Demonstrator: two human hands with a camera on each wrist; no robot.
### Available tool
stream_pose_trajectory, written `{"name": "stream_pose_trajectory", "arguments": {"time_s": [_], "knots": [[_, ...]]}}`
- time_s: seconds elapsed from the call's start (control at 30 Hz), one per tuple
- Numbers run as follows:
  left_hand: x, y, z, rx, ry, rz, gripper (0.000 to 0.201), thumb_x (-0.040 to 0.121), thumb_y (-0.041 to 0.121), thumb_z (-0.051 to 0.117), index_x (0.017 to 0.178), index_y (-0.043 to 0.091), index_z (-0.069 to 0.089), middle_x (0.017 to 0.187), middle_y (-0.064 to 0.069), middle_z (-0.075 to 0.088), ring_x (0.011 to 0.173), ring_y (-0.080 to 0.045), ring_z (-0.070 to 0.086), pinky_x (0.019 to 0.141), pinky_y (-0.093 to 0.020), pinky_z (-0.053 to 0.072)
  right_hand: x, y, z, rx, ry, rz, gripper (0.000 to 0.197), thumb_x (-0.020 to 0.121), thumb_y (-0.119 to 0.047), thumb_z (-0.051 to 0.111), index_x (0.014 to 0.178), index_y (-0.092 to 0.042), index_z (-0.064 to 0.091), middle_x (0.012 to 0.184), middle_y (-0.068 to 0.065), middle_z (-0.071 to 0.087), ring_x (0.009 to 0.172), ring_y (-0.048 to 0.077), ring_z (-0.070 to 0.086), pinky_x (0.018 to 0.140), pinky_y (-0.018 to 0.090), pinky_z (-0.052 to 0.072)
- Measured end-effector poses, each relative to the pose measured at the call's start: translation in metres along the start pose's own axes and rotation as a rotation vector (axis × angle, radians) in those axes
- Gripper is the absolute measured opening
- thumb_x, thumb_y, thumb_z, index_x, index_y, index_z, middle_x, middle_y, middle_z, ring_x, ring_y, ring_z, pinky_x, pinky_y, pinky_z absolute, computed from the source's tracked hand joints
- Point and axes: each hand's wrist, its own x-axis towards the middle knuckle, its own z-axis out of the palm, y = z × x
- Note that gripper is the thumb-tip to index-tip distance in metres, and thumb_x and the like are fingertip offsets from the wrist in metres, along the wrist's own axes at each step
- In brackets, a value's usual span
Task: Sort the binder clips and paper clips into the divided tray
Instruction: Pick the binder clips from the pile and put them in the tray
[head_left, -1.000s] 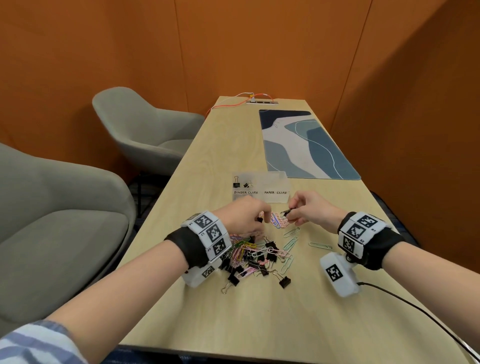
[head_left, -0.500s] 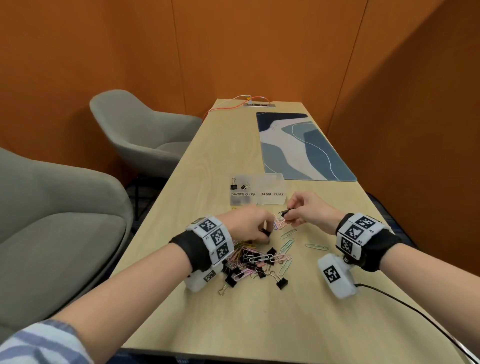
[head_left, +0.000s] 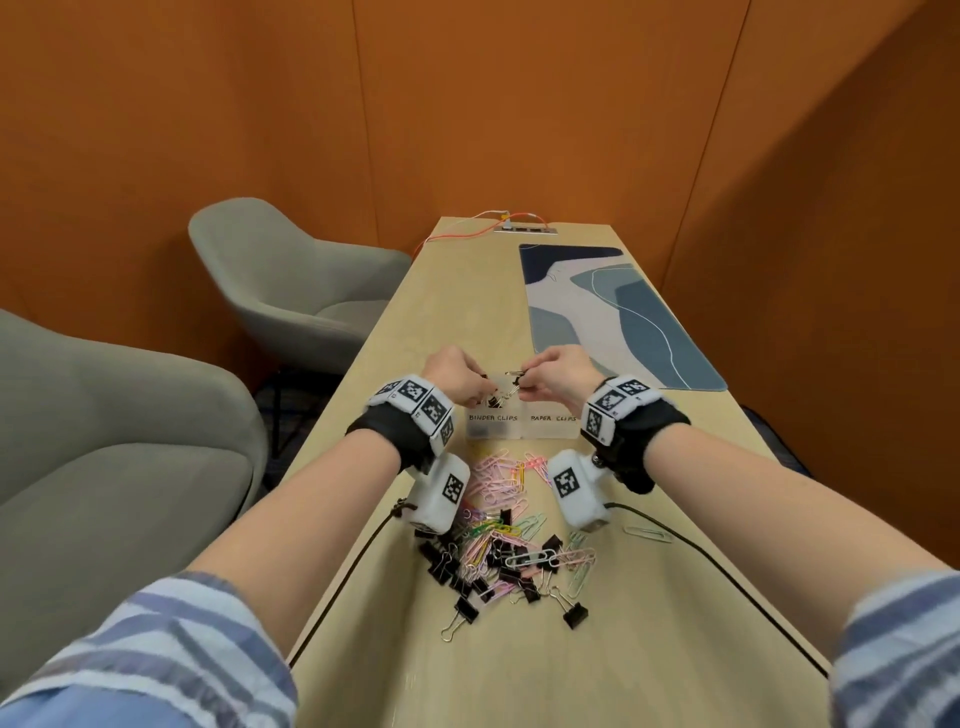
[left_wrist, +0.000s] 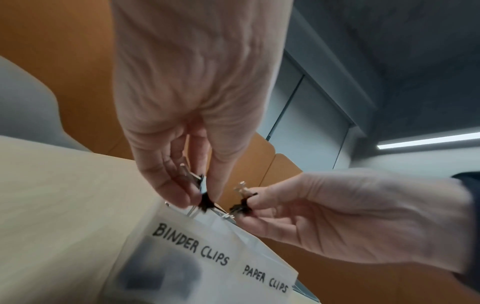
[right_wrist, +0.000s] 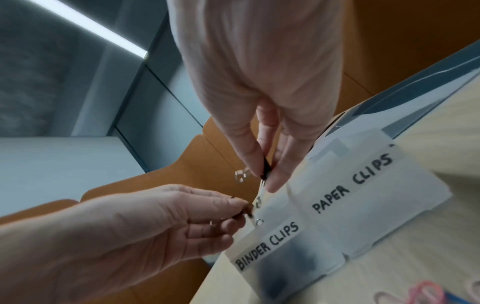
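Observation:
A frosted divided tray (head_left: 550, 427) stands mid-table, its compartments labelled BINDER CLIPS on the left and PAPER CLIPS on the right. Both hands hover over the binder-clip side. My left hand (head_left: 470, 387) pinches a black binder clip (left_wrist: 205, 202) between thumb and fingers. My right hand (head_left: 527, 387) pinches another black binder clip (left_wrist: 242, 206) just beside it. In the right wrist view the right hand's clip (right_wrist: 265, 167) hangs above the tray's left compartment (right_wrist: 283, 255). A mixed pile of coloured paper clips and black binder clips (head_left: 501, 545) lies nearer to me.
A blue patterned desk mat (head_left: 613, 317) lies at the far right of the wooden table (head_left: 457, 670). Two grey armchairs (head_left: 280, 280) stand to the left. A lone paper clip (head_left: 647, 533) lies right of the pile. Wrist-camera cables (head_left: 727, 571) trail across the table.
Both hands have moved forward from the pile to above the tray's binder-clip compartment, each carrying a black binder clip. The head view has tilted, so the pile now lies behind the wrists.

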Motion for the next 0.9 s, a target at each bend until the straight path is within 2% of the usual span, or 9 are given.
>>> {"name": "stream_pose_trajectory", "arguments": {"time_s": [0.07,0.13,0.23,0.33,0.47,0.53,0.63,0.73,0.9], "knots": [[0.004,-0.001,0.000,-0.012,-0.013,0.004,0.018,0.080,0.009,0.072,0.095,-0.001,0.071,0.063,-0.004,0.063,0.055,-0.012,0.060,0.077,-0.029,0.059,0.005,-0.001,0.006,-0.099,-0.016,-0.009,0.019,0.071,0.010,0.065,0.069,-0.008,0.061,0.084,0.019,0.067,0.089,0.034,0.069,0.087,0.043,0.057],[0.004,-0.002,-0.002,0.009,-0.006,0.024,0.022,0.083,0.010,0.068,0.102,-0.001,0.070,0.065,-0.004,0.064,0.057,-0.012,0.061,0.071,-0.026,0.057,0.004,-0.002,0.008,-0.131,-0.074,-0.016,0.016,0.076,0.009,0.061,0.079,-0.007,0.061,0.081,0.018,0.066,0.089,0.034,0.069,0.090,0.042,0.056],[-0.005,-0.006,-0.005,0.073,0.049,0.081,0.023,0.087,0.014,0.062,0.106,0.003,0.069,0.086,-0.011,0.069,0.075,-0.023,0.067,0.078,-0.034,0.059,-0.008,0.000,0.004,-0.203,-0.086,-0.086,0.016,0.080,0.006,0.056,0.086,-0.007,0.063,0.083,0.015,0.063,0.080,0.026,0.064,0.085,0.039,0.058],[-0.024,-0.013,-0.007,0.216,0.080,0.192,0.020,0.086,0.018,0.061,0.103,0.012,0.070,0.099,-0.004,0.070,0.092,-0.020,0.065,0.085,-0.033,0.054,-0.031,0.008,-0.007,-0.384,-0.222,-0.154,0.017,0.083,0.002,0.058,0.096,-0.006,0.065,0.087,0.010,0.063,0.076,0.020,0.062,0.070,0.030,0.058],[-0.060,-0.019,-0.004,0.316,-0.175,0.296,0.012,0.084,0.017,0.065,0.094,0.014,0.071,0.090,0.000,0.069,0.073,-0.007,0.059,0.066,-0.021,0.047,-0.073,0.025,-0.025,-0.876,-0.622,-0.199,0.022,0.080,-0.001,0.058,0.093,-0.018,0.065,0.092,0.008,0.068,0.077,0.017,0.061,0.070,0.032,0.054],[-0.076,-0.021,0.000,0.364,-0.343,0.349,0.012,0.084,0.016,0.068,0.096,0.013,0.071,0.092,-0.002,0.070,0.072,-0.005,0.057,0.067,-0.018,0.048,-0.091,0.036,-0.027,-1.052,-0.721,-0.250,0.026,0.078,-0.002,0.060,0.098,-0.017,0.067,0.097,0.006,0.068,0.077,0.013,0.059,0.076,0.031,0.052],[-0.093,-0.022,0.010,0.421,-0.426,0.392,0.015,0.083,0.017,0.068,0.097,0.014,0.070,0.090,-0.001,0.068,0.072,-0.008,0.056,0.063,-0.013,0.044,-0.109,0.049,-0.024,-1.083,-0.649,-0.353,0.022,0.079,-0.009,0.062,0.098,-0.016,0.068,0.087,-0.004,0.062,0.076,0.010,0.055,0.071,0.023,0.045],[-0.102,-0.019,0.023,0.557,-0.357,0.437,0.018,0.083,0.025,0.066,0.099,0.016,0.068,0.095,-0.001,0.068,0.080,-0.012,0.056,0.069,-0.020,0.041,-0.114,0.056,-0.021,-1.080,-0.608,-0.403,0.016,0.079,-0.009,0.061,0.093,-0.013,0.067,0.075,-0.010,0.058,0.074,0.010,0.056,0.063,0.015,0.041],[-0.102,-0.022,0.038,0.683,-0.255,0.440,0.024,0.083,0.031,0.066,0.098,0.013,0.064,0.105,-0.007,0.066,0.102,-0.024,0.059,0.084,-0.032,0.046,-0.113,0.058,-0.018,-1.132,-0.511,-0.498,0.017,0.079,-0.005,0.054,0.086,-0.019,0.061,0.077,-0.005,0.054,0.076,0.013,0.046,0.066,0.022,0.035]]}}
